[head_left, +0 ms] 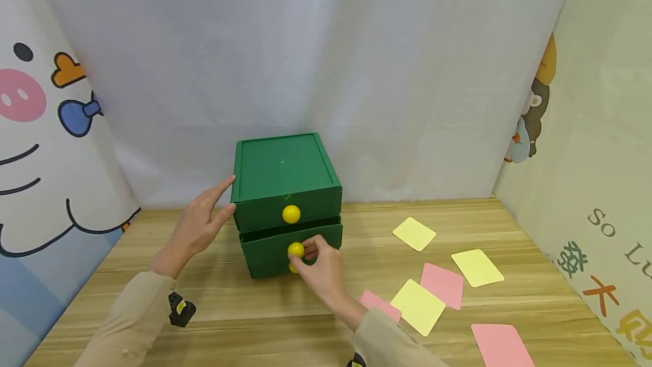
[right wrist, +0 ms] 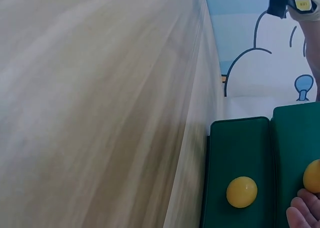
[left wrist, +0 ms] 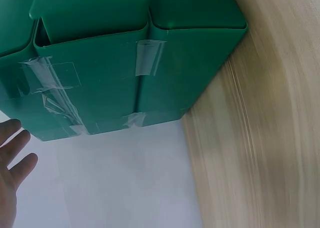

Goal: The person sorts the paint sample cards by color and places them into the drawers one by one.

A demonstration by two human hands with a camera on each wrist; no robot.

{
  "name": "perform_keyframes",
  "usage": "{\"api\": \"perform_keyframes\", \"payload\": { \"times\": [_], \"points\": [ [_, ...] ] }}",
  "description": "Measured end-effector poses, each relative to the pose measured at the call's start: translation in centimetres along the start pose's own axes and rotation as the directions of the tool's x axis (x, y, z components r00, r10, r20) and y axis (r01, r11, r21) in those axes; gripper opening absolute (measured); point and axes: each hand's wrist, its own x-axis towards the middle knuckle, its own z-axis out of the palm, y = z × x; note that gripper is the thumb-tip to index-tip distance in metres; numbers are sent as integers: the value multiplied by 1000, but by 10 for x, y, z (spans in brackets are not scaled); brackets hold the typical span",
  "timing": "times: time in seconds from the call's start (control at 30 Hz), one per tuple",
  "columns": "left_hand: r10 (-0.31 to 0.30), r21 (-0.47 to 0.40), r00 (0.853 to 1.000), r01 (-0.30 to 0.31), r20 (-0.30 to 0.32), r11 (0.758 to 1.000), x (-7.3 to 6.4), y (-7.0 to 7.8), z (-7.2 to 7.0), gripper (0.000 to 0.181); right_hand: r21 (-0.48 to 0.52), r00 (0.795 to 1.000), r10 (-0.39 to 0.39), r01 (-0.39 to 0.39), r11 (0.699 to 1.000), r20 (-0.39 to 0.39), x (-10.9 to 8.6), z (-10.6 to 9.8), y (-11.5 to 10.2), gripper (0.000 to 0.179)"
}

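A green drawer cabinet [head_left: 285, 166] with round yellow knobs stands on the wooden table. Its middle drawer [head_left: 270, 254] is pulled out a little way, with a dark gap along its upper edge. My right hand [head_left: 326, 273] pinches that drawer's yellow knob [right wrist: 312, 177] between thumb and fingers. Below it, the bottom drawer's knob [right wrist: 242, 192] shows fully in the right wrist view. The top drawer's knob [head_left: 291, 214] is untouched. My left hand [head_left: 196, 222] is at the cabinet's left side, fingers extended, fingertips against or very near the upper edge.
Yellow cards [head_left: 418, 307] and pink cards [head_left: 442, 286] lie scattered on the table at the right. Clear tape [left wrist: 150, 57] joins the cabinet's sections on its side. A pale curtain [head_left: 407, 72] hangs close behind, with printed cloth walls left and right.
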Motion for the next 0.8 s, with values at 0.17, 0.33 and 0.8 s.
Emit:
{"api": "perform_keyframes", "payload": {
  "times": [0.17,0.33,0.8],
  "points": [
    [-5,7,1000,5,3,1000,0,-1,1,53,23,999,-17,16,1000,36,-9,-8,-1,21],
    [-10,12,1000,10,2,1000,0,-1,1,53,22,997,-40,38,999,60,-17,-15,-2,22],
    [-23,12,1000,23,12,1000,0,0,0,53,93,986,26,-42,995,163,-42,-33,-8,30]
  ]
}}
